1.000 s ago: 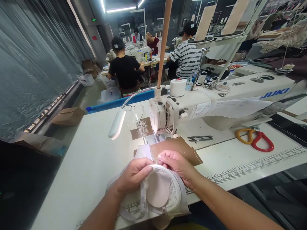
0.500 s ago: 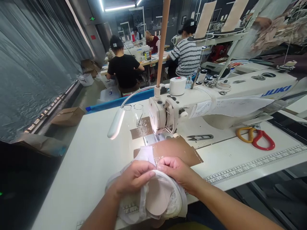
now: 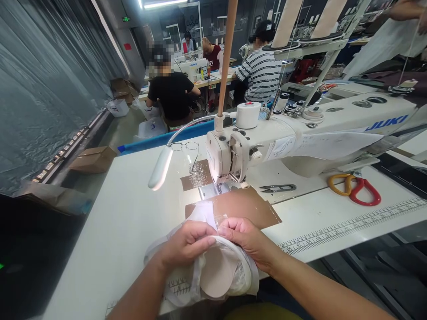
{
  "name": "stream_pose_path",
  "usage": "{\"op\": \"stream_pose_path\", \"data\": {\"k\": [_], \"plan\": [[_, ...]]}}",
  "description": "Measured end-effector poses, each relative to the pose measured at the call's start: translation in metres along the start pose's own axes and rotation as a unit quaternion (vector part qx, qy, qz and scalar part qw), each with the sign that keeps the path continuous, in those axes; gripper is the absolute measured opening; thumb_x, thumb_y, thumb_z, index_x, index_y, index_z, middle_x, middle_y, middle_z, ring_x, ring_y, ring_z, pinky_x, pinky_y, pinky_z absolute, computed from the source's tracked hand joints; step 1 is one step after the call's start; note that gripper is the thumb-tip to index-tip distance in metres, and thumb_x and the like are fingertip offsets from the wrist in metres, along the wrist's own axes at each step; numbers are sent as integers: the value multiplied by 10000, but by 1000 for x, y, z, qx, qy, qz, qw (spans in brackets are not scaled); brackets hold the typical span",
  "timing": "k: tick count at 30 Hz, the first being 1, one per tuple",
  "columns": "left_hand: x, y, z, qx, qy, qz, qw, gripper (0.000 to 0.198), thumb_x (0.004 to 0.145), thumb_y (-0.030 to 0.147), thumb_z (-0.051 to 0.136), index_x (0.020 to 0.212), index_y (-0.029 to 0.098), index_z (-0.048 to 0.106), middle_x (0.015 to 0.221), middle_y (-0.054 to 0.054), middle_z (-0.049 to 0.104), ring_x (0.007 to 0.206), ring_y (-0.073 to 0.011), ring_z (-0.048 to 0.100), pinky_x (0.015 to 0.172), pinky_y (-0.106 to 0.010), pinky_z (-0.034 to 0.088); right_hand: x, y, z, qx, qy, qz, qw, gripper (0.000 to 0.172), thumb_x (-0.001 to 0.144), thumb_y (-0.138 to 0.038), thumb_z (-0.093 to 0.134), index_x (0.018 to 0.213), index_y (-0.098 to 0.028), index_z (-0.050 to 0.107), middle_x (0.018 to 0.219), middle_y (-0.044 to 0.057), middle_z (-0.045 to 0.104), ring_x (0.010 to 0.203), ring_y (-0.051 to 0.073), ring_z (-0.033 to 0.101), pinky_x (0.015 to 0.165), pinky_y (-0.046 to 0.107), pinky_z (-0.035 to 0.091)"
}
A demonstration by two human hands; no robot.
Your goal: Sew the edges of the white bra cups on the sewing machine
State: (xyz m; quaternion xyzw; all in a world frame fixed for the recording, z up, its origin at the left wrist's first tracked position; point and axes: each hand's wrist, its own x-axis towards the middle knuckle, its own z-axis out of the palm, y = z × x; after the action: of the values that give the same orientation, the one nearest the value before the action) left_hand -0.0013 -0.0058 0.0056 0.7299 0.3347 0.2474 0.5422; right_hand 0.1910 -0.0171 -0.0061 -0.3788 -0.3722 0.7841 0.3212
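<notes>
The person's left hand (image 3: 191, 242) is pinching the upper rim of a white, lace-trimmed fabric garment (image 3: 216, 271) with a rounded, pale beige cup, its thumb lying along the edge and its fingers curling behind. The right hand (image 3: 245, 238) is clamping the same curved rim just beside it, thumb and index finger pressing together, so the 2 sets of fingertips are nearly meeting; any small detail between them is too fine to tell.

The garment is lying at the near edge of the white tabletop (image 3: 123, 200), in front of the cream sewing machine with blue lettering (image 3: 222, 155) and apart from its needle. A pale cloth flap (image 3: 204, 212) is overlapping the left part of a glossy brown sheet (image 3: 248, 206).

The step in hand seems to be lining up or checking the rim by hand. The next move probably calls for 2 even pinches, with the loose cloth lying smooth and free of folds. Dark metal thread snips (image 3: 278, 188) and scissors with 1 yellow and 1 red handle loop (image 3: 367, 191) are resting to the right, untouched.
</notes>
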Motion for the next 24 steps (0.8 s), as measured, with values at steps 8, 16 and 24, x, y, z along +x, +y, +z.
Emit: {"op": "stream_pose_path", "data": {"k": [8, 16, 24], "plan": [[0, -5, 0, -45, -43, -5, 998, 269, 877, 304, 509, 849, 83, 660, 712, -64, 617, 645, -132, 540, 595, -213, 420, 9, -14, -16, 41, 144, -132, 980, 334, 759, -407, 662, 643, -161, 468, 653, -32, 458, 586, 74, 429, 579, 204, 390], [2, -13, -8, -115, -34, -96, 988, 319, 881, 364, 503, 965, 103, 665, 888, -84, 659, 805, -176, 575, 723, -253, 445, -15, -24, -40, 171, 61, -149, 972, 287, 811, -342, 650, 658, -181, 468, 517, -73, 365, 457, 57, 378, 576, 248, 449], [1, -16, -13, -125, -47, -125, 983, 343, 866, 397, 524, 963, 104, 673, 882, -80, 661, 799, -174, 578, 716, -250, 435, -67, -64, -111, -37, 328, -303, 894, 339, 667, -372, 750, 628, -194, 464, 529, -62, 285, 418, 33, 287, 389, 234, 183]]}}
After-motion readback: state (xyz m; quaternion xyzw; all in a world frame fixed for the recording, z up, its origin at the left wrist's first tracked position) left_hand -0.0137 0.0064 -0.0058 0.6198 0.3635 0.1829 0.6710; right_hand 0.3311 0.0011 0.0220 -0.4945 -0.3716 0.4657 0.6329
